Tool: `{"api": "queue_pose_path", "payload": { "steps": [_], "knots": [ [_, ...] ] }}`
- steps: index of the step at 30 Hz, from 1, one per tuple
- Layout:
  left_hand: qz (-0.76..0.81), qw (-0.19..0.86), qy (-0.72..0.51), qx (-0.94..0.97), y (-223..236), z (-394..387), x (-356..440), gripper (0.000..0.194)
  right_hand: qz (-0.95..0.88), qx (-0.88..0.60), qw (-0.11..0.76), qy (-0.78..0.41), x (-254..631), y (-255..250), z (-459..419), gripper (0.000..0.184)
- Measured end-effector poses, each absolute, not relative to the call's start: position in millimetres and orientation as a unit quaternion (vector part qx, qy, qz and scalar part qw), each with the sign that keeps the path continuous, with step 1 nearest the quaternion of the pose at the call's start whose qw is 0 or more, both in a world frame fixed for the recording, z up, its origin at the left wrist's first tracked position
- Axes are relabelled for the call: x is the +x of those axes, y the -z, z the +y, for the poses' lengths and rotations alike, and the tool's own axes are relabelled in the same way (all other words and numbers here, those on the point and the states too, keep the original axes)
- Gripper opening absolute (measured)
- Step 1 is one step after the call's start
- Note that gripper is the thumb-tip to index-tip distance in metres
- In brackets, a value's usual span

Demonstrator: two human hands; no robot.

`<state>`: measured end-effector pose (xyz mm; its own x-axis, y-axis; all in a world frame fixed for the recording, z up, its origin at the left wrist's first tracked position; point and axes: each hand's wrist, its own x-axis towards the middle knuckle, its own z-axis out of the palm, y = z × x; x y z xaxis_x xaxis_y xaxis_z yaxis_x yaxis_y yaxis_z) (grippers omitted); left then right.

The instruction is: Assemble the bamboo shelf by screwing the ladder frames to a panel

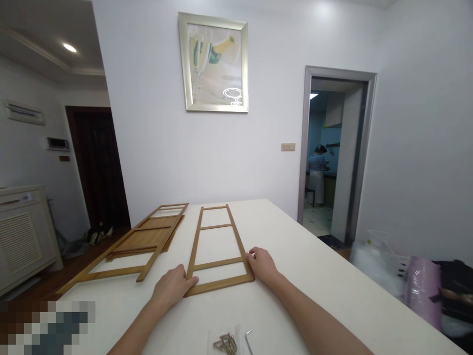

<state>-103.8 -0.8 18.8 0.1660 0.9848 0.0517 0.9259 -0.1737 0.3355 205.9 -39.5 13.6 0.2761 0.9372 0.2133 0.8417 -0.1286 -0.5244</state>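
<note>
A ladder-like wooden frame [221,285] with several crossbars lies flat on the white table [303,286] in front of me. My left hand [170,285] grips its near left corner, thumb over the wood. At the near right, the curled fingers of my right hand [263,266] hold the outer edge of the side rail; some fingertips are hidden. Left of this frame rests a second wooden frame [118,272], overlapping flat wooden panels [148,237]. Closer to me are a clear bag of screws [226,343] and an L-shaped hex key [248,340].
The table's far end meets a white wall with a framed picture [216,64]. A person [317,172] stands beyond the doorway at right. A pink wrapped roll [424,291] and plastic-wrapped items stand right of the table. A white cabinet [25,236] is at left.
</note>
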Motion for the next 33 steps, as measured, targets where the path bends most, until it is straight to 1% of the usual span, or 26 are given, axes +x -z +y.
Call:
{"api": "queue_pose_path", "payload": {
  "steps": [3, 5, 7, 8, 10, 13, 15, 17, 19, 21, 26, 29, 33],
  "knots": [
    [0.637, 0.091, -0.106, 0.758, -19.7, -2.0, -104.6, 0.030, -0.623, -0.734, 0.259, -0.076, 191.4, -11.5, -44.7, 0.035],
    [0.645, 0.073, -0.108, 0.753, -19.0, -0.1, -105.4, 0.024, -0.639, -0.727, 0.244, -0.069, 182.3, -10.3, -47.6, 0.034],
    [0.650, 0.069, -0.137, 0.744, -18.1, 2.7, -105.6, 0.019, -0.649, -0.721, 0.234, -0.063, 175.6, -9.8, -49.6, 0.029],
    [0.652, 0.085, -0.160, 0.736, -18.1, 4.0, -105.1, 0.017, -0.652, -0.720, 0.230, -0.061, 173.4, -9.8, -50.1, 0.027],
    [0.653, 0.162, -0.226, 0.704, -19.9, 5.3, -102.3, 0.013, -0.654, -0.720, 0.225, -0.058, 171.2, -10.5, -50.3, 0.024],
    [0.599, 0.351, -0.378, 0.612, -30.5, 1.1, -94.6, 0.020, -0.647, -0.727, 0.222, -0.061, 172.6, -12.3, -48.9, 0.023],
    [0.482, 0.475, -0.495, 0.545, -43.1, -7.2, -88.3, 0.028, -0.640, -0.732, 0.225, -0.068, 174.9, -13.4, -47.2, 0.026],
    [0.348, 0.574, -0.551, 0.495, -57.8, -19.7, -81.2, 0.033, -0.632, -0.736, 0.231, -0.078, 177.1, -14.4, -45.1, 0.028],
    [0.269, 0.626, -0.551, 0.482, -71.4, -34.3, -72.7, 0.035, -0.623, -0.739, 0.239, -0.090, 178.7, -15.5, -43.1, 0.030],
    [0.214, 0.653, -0.537, 0.490, -81.3, -48.4, -63.6, 0.038, -0.612, -0.744, 0.247, -0.102, 179.7, -16.9, -41.6, 0.031],
    [0.100, 0.721, -0.484, 0.486, -88.2, -67.5, -47.8, 0.042, -0.612, -0.734, 0.264, -0.132, 180.3, -19.1, -39.2, 0.031],
    [0.066, 0.740, -0.450, 0.496, -86.5, -68.3, -46.7, 0.047, -0.617, -0.725, 0.272, -0.139, 180.2, -17.2, -35.5, 0.031],
    [0.059, 0.739, -0.443, 0.504, -86.6, -67.0, -49.7, 0.048, -0.615, -0.717, 0.292, -0.149, 180.6, -13.7, -31.1, 0.030]
  ]
}}
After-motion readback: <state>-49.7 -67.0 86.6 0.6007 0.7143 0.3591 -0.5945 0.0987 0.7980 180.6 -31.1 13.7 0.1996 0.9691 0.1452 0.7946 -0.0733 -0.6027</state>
